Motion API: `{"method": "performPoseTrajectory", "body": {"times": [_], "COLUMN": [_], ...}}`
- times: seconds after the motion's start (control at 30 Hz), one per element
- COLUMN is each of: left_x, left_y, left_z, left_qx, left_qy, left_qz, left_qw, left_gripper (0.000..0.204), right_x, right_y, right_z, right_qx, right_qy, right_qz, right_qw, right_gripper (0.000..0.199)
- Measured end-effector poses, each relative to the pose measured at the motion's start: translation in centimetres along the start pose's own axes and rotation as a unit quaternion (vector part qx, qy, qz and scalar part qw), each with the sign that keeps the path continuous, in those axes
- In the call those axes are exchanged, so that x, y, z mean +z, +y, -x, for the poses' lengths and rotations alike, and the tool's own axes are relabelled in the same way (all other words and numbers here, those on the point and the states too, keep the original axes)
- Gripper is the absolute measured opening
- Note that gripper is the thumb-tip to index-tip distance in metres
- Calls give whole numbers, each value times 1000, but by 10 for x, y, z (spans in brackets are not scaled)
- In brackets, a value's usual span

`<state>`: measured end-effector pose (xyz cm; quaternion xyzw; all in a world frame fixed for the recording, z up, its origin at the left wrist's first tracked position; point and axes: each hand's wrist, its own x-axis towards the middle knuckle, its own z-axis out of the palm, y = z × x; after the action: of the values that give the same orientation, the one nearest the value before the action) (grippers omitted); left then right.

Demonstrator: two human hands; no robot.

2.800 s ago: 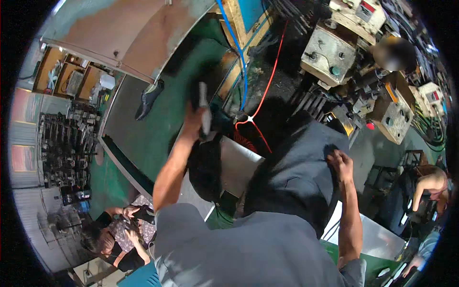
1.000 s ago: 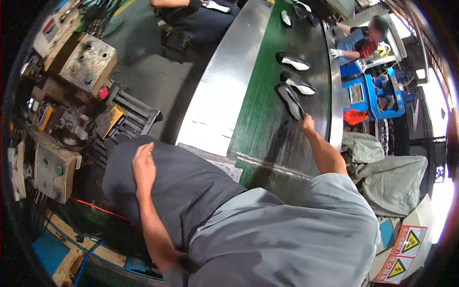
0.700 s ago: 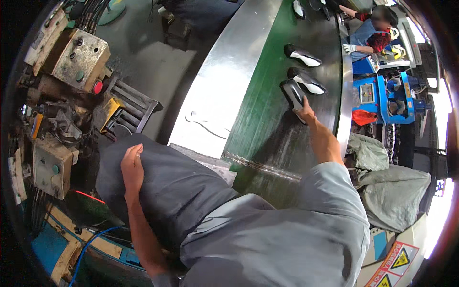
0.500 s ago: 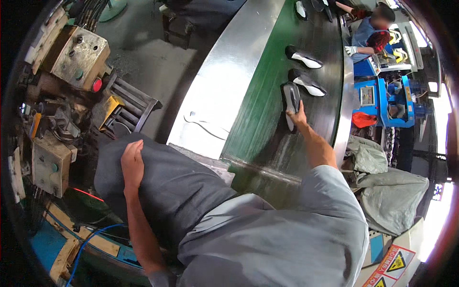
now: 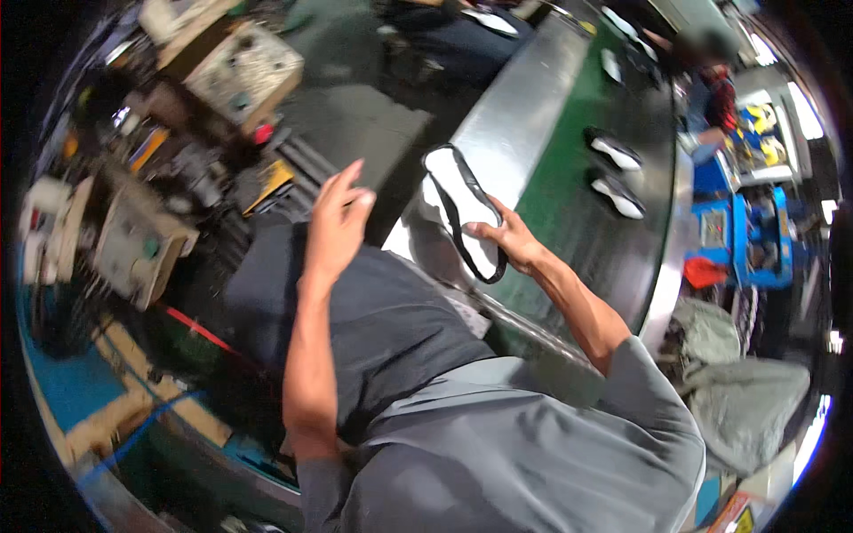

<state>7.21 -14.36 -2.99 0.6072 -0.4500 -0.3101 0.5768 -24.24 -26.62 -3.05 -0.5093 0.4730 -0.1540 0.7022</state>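
My right hand (image 5: 515,238) grips a black shoe (image 5: 468,197) by its edge, thumb across its white underside. That white underside faces up toward me, and the shoe hangs over the metal ledge (image 5: 524,115) beside the belt. To its left, my left hand (image 5: 340,222) is raised above my lap, empty, its fingers stretched and slightly apart. Two more black-and-white shoes, one (image 5: 615,151) farther off and one (image 5: 619,195) nearer, lie on the green and dark conveyor belt (image 5: 558,191).
More shoes (image 5: 611,67) lie at the belt's far end, near a person in a checked sleeve (image 5: 721,102). Blue machinery (image 5: 760,235) and a grey-green cover (image 5: 742,404) line the right side. At left stand dirty control boxes (image 5: 244,75) and machine parts.
My right hand has lifted a shoe off the belt and carried it left, over the ledge, white underside up. My left hand has risen and moved right. The view has shifted.
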Motion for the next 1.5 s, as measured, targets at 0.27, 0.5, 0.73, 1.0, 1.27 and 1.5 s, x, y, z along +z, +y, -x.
{"method": "performPoseTrajectory", "body": {"times": [0.27,0.5,0.73,1.0,1.27,1.5], "left_x": [-114,-130,-59,-50,-28,-54], "left_y": [8,-5,-19,3,-42,-12], "left_z": [63,153,145,137,145,105], "left_qx": [94,-14,-119,-247,-121,-275], "left_qy": [191,180,366,310,317,472], "left_qz": [-270,490,230,486,193,269], "left_qw": [939,853,894,779,921,793], "left_gripper": [33,67,68,60,76,90], "right_x": [198,247,249,252,256,231], "right_y": [-46,-11,-7,-10,-14,-26], "right_z": [9,-2,10,-29,-27,38], "right_qx": [-52,25,16,9,-167,-419], "right_qy": [-271,-325,-337,-321,-256,-238], "right_qz": [177,58,90,-42,262,586], "right_qw": [945,944,937,946,915,652], "right_gripper": [99,96,100,67,70,88]}}
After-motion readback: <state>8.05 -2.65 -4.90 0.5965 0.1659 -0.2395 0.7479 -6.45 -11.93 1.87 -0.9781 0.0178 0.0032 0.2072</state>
